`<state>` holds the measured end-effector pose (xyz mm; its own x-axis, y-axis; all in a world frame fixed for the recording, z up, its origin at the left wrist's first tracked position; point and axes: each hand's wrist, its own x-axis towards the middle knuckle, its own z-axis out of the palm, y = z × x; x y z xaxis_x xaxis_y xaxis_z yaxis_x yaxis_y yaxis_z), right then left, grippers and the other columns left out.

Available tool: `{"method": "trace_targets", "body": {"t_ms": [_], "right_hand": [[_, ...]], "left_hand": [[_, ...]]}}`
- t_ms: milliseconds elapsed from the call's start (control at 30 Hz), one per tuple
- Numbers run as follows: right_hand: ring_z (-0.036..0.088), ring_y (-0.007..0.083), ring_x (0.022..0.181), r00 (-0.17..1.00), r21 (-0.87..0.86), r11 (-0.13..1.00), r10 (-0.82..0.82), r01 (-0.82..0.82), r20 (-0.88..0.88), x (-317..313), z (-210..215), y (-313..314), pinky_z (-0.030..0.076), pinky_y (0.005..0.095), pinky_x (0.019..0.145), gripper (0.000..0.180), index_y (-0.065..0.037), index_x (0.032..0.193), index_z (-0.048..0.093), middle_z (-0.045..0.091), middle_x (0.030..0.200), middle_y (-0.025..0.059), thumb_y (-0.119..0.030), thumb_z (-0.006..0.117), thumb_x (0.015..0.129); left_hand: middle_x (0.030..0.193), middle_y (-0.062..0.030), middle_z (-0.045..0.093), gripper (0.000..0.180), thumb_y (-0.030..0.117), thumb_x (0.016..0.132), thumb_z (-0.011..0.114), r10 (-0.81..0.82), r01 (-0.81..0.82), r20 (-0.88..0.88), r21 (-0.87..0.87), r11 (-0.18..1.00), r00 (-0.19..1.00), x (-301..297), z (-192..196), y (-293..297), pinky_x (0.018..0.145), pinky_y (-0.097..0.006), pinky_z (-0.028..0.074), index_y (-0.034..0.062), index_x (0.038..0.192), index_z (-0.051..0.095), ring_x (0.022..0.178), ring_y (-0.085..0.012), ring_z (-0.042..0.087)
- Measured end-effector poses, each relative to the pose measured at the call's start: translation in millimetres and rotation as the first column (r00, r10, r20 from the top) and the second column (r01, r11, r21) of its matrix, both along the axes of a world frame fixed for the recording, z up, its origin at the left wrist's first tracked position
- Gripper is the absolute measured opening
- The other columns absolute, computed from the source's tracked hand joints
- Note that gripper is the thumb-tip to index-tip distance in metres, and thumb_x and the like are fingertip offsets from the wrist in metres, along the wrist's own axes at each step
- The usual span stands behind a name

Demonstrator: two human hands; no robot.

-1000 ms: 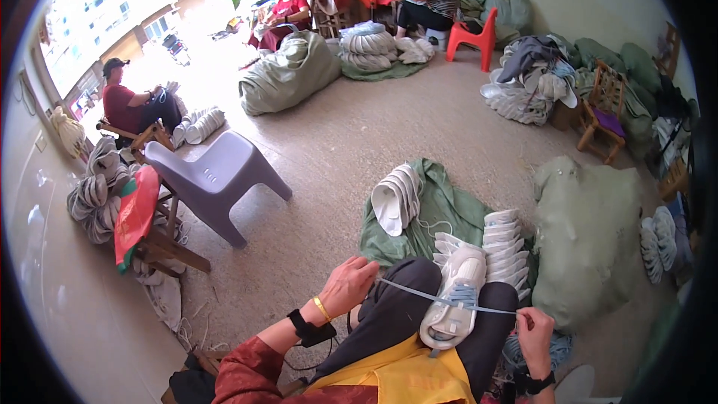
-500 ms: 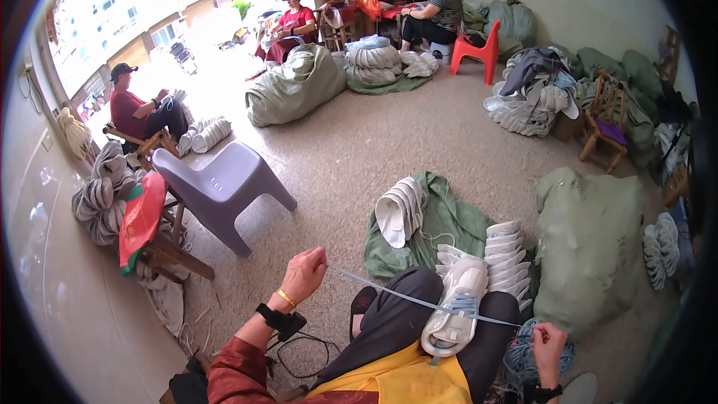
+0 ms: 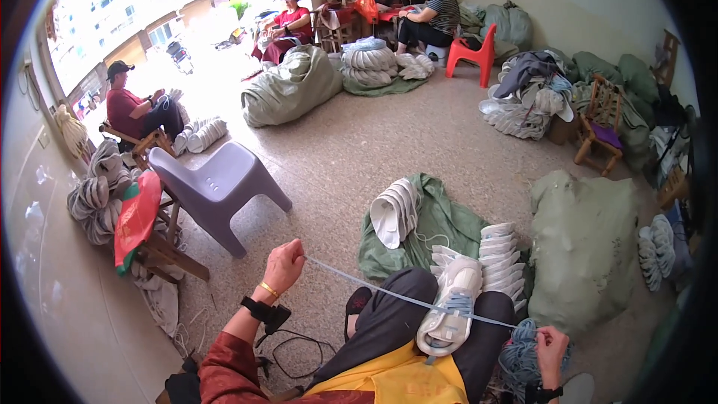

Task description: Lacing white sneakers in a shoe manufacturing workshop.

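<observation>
As lace slants, shoe points away.

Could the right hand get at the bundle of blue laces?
Probably yes: the right hand is right by the bundle of blue laces, with nothing visible between them. It appears to pinch one end of a pale blue lace, though, so it might have to let go first.

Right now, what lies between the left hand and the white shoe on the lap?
In the head view, a taut blue lace runs from the left hand to the shoe; beneath it show floor and the left leg.
</observation>
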<state>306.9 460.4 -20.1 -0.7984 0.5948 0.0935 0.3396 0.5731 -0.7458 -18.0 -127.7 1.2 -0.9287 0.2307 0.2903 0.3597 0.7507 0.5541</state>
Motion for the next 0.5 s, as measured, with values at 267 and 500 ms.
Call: {"method": "trace_targets", "body": {"t_ms": [267, 500], "right_hand": [[0.063, 0.012, 0.052, 0.998, -0.081, 0.994, -0.066, 0.067, 0.007, 15, -14, 25, 0.051, 0.0266, 0.049, 0.009, 0.006, 0.096, 0.07, 0.068, 0.071, 0.0102, 0.008, 0.062, 0.092], [0.063, 0.013, 0.052, 0.991, -0.098, 0.986, -0.131, 0.132, 0.018, 51, -32, 61, 0.051, 0.0269, 0.047, 0.011, 0.006, 0.099, 0.069, 0.067, 0.072, 0.0101, 0.008, 0.06, 0.093]], "left_hand": [[0.075, -0.0169, 0.063, 0.008, 0.003, 0.082, 0.065, 0.063, -0.062, 0.014, -0.019, 0.998, 0.998, -6, 3, -19, 0.068, -0.046, 0.052, 0.0022, 0.086, 0.058, 0.075, -0.0384, 0.065], [0.072, -0.0155, 0.062, 0.012, 0.004, 0.083, 0.069, 0.075, -0.075, -0.02, -0.02, 0.997, 0.997, -12, 2, -31, 0.062, -0.039, 0.05, 0.0001, 0.087, 0.058, 0.067, -0.0309, 0.065]]}}
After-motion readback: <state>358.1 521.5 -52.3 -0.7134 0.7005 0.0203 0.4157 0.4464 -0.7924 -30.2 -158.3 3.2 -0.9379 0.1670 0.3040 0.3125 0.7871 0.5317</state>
